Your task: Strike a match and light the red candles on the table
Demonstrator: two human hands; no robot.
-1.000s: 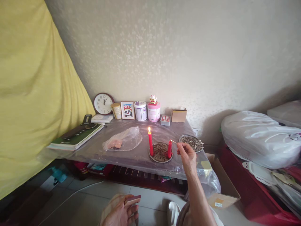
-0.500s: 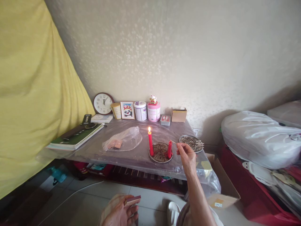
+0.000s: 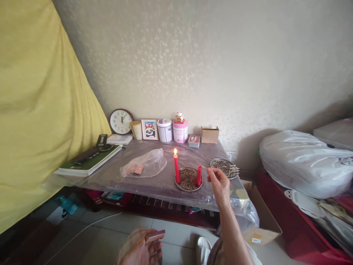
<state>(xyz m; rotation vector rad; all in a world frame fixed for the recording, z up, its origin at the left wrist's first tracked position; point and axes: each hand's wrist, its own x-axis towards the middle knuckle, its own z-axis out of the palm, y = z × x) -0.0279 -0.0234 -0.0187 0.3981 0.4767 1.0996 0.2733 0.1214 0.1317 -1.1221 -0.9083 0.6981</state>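
Head view, nearest first: the left hand (image 3: 140, 250) sits low at the bottom edge, its fingers curled shut around a small matchbox (image 3: 155, 235). The box pokes out above the fingers, over the tiled floor (image 3: 91, 235).

A bit farther out, the right hand (image 3: 219, 184) is up by the front edge of the low table (image 3: 154, 182). Its thumb and fingers pinch a thin matchstick (image 3: 204, 167). The stick points left, and its tip is just beside the top of the short red candle (image 3: 199, 175). I cannot tell if the tip touches the wick, or if that candle is burning.

The short candle stands on a round metal plate (image 3: 188, 179). On the left side of the same plate stands a tall red candle (image 3: 176, 167), upright, with a small flame on top. Just right of the hand is a second round plate (image 3: 224, 166) with thin sticks lying in it.

Left of the candles lies a clear plastic bag (image 3: 145, 163), and further left lies a green book (image 3: 89, 160).

At the back, against the wall, stand a round clock (image 3: 121, 121), a small panda picture (image 3: 149, 129), a white tin (image 3: 164, 130), a pink tin (image 3: 180, 131) and a small cardboard box (image 3: 210, 134).
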